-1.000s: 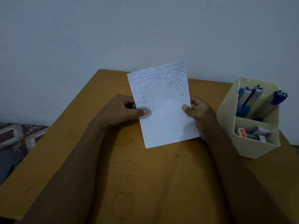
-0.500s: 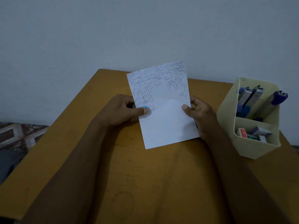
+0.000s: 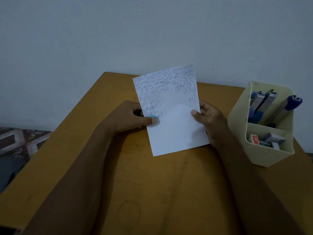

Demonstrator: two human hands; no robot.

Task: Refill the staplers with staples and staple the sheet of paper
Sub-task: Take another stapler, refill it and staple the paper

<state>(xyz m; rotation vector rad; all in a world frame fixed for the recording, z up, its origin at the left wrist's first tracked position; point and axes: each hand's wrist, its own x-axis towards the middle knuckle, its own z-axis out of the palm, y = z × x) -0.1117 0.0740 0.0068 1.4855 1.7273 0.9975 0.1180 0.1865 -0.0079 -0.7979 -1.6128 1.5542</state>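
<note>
Sheet of paper (image 3: 171, 114), its upper part already crowded with staples, was held above the table (image 3: 118, 175). Left hand (image 3: 130, 117) fingers clamped a blue stapler (image 3: 154, 119) on its edge; right hand (image 3: 210, 121) fingers pinched the opposite edge. Other staplers (image 3: 264, 106) stood in the holder (image 3: 264, 153); refilling progress could not be told.

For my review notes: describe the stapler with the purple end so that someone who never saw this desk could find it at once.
At the right edge of the wooden table stands a cream organizer. Staplers lean in its rear compartment. The purple-capped stapler is the rightmost; its tip pokes out past the rim, while its neighbours carry blue ends and stay inside.
</note>
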